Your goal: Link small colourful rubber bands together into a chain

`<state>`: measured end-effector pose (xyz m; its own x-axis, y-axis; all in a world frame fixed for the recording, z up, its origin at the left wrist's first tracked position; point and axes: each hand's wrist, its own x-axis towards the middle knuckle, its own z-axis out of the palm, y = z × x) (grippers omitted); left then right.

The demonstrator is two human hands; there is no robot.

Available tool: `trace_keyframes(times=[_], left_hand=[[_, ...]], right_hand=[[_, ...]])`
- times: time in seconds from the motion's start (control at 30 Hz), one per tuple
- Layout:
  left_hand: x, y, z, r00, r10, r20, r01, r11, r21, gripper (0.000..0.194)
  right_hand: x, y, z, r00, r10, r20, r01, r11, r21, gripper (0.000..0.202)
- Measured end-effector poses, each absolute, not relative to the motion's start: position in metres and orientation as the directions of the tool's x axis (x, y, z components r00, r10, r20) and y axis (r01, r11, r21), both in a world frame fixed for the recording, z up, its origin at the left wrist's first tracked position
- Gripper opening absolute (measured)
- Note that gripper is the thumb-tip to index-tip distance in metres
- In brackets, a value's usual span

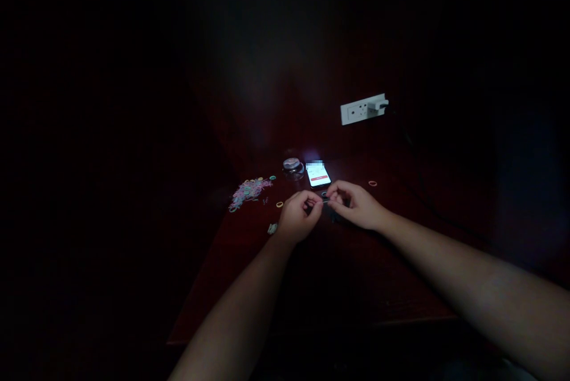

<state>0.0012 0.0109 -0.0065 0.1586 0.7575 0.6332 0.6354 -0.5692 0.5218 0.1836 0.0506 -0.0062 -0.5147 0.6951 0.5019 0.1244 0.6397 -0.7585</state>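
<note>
Over the dark red table, my left hand (301,215) and my right hand (354,204) meet with fingertips pinched. Between them stretches a thin pale strand that looks like a small elastic band (325,202); its full shape is hidden by the fingers. A bluish loop (324,194) shows just behind the fingertips, and something dark beneath my right hand is too dim to make out. To the left lies a pile of colourful elastic bands (250,191). One yellow band (279,205) and a small pale green bundle (272,228) rest beside my left hand.
Behind my hands a lit phone (318,174) lies on the table (249,274), with a lidded clear jar (293,168) at its left. An orange-pink band (373,183) is off to the right. A wall socket (363,110) holds a plug, its dark cable trailing right.
</note>
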Motion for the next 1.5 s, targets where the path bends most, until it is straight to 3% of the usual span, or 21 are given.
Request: trace_keyframes(times=[0.8,1.5], left_hand=[[0.0001,0.0093,-0.0061,0.15,0.77,0.62,0.643,-0.553,0.53,0.006],[0.0002,0.0106,-0.0069,0.195,0.763,0.616,0.618,-0.584,0.527,0.008]], right_hand=[[0.1841,0.0513,-0.0062,-0.486,0.68,0.55,0.202,0.699,-0.686,0.009],[0.1834,0.049,-0.0037,-0.497,0.678,0.542,0.159,0.685,-0.711,0.002]])
